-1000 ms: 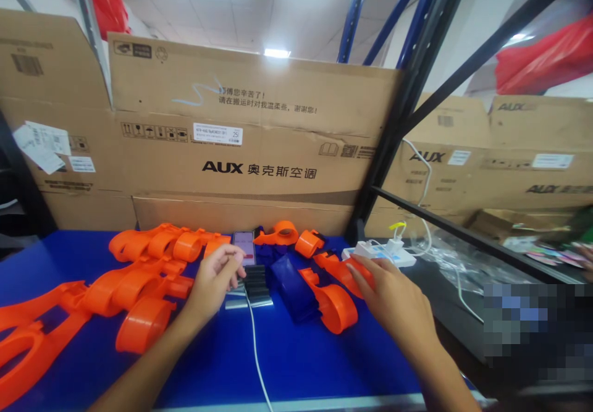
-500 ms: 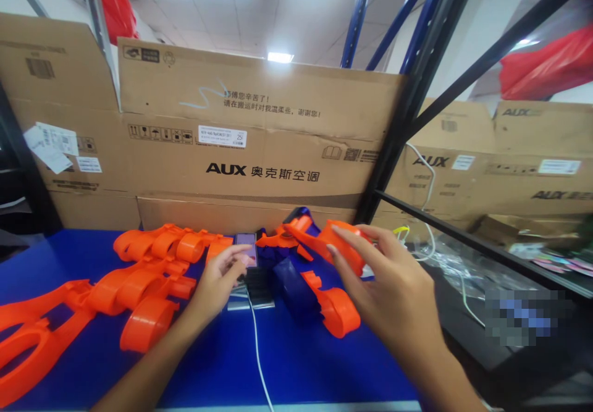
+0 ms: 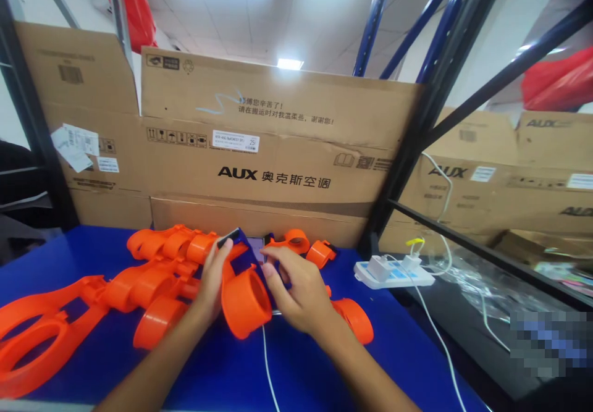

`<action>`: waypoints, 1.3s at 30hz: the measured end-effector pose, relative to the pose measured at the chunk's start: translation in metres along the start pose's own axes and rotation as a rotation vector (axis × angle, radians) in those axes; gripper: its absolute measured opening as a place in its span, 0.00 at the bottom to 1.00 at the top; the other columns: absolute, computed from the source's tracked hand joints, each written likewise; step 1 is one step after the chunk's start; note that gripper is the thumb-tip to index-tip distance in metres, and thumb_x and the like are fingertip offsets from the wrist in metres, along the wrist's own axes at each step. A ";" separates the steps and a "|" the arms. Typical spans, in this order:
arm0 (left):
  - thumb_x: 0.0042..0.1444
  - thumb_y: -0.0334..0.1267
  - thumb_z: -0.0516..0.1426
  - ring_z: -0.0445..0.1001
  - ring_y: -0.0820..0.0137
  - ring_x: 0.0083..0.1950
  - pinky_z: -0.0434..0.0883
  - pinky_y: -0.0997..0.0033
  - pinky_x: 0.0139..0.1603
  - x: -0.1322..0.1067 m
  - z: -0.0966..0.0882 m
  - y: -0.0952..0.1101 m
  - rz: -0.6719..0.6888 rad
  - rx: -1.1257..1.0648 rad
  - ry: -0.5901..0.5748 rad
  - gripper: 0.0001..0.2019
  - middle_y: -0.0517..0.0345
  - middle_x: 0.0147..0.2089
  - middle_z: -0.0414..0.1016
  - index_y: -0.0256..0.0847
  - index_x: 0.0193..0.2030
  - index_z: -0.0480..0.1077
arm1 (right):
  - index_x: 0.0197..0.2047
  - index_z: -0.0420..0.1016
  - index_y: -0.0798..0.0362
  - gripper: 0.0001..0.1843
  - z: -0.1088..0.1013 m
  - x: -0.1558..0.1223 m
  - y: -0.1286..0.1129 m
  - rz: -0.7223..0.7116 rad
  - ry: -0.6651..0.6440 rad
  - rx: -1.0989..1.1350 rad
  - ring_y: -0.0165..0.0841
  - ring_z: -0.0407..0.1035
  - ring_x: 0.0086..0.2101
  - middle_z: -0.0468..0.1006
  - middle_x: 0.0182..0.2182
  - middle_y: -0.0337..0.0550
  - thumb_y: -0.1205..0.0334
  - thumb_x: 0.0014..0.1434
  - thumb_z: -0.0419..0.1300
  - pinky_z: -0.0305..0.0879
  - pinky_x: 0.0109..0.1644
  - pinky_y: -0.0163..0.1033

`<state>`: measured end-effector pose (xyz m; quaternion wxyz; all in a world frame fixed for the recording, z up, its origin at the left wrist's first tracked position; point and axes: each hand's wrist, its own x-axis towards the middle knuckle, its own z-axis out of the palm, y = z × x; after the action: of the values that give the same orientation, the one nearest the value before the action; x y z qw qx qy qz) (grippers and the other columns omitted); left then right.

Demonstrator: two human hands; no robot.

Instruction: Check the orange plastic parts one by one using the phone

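My left hand (image 3: 212, 285) is closed around an orange plastic cuff (image 3: 245, 304) with a round open ring, held above the table. From the cuff runs a dark blue strap (image 3: 252, 256), whose black-and-grey end pokes up by my left thumb. My right hand (image 3: 299, 285) is at the strap's right side, thumb and forefinger bent against its edge; its other fingers are partly hidden. Behind the hands a phone (image 3: 256, 246) shows in part. Another orange cuff (image 3: 354, 319) lies just beyond my right wrist.
Orange plastic parts (image 3: 155, 285) lie joined in rows on the left of the blue table (image 3: 222, 375). Smaller orange pieces (image 3: 320, 253) sit at the back. A white power strip (image 3: 393, 273) with plugs is at the right edge, and a white cable (image 3: 269, 362) crosses the front. Cardboard (image 3: 278, 146) stands behind.
The orange cuff in the air is now between both hands at the middle. My left hand, which held nothing visible, has closed on it; my right hand has moved left and down. The view has shifted.
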<state>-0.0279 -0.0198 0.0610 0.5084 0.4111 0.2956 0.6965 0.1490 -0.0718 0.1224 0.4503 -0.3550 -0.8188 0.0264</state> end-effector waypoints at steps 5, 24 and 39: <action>0.51 0.54 0.69 0.81 0.58 0.49 0.76 0.62 0.51 -0.002 0.004 -0.006 -0.074 -0.026 -0.018 0.25 0.52 0.47 0.82 0.41 0.51 0.75 | 0.44 0.78 0.53 0.14 0.030 0.009 0.041 0.158 -0.022 0.209 0.32 0.69 0.29 0.78 0.30 0.41 0.53 0.69 0.57 0.67 0.34 0.35; 0.55 0.51 0.66 0.77 0.64 0.39 0.72 0.68 0.43 -0.004 0.002 -0.004 -0.045 0.128 -0.142 0.17 0.56 0.37 0.80 0.39 0.41 0.79 | 0.29 0.65 0.51 0.13 0.053 -0.014 0.055 0.360 -0.009 0.510 0.29 0.58 0.25 0.64 0.23 0.34 0.54 0.63 0.56 0.58 0.29 0.33; 0.59 0.49 0.63 0.76 0.62 0.44 0.70 0.64 0.51 -0.004 0.004 -0.008 0.083 0.266 -0.255 0.14 0.55 0.41 0.79 0.41 0.44 0.77 | 0.24 0.62 0.51 0.11 0.055 -0.020 0.052 0.334 0.066 0.269 0.28 0.56 0.23 0.62 0.19 0.33 0.63 0.57 0.54 0.52 0.27 0.33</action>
<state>-0.0203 -0.0207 0.0549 0.4539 0.5716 0.3011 0.6137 0.1432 -0.0300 0.0564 0.5098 -0.4230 -0.7224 0.1980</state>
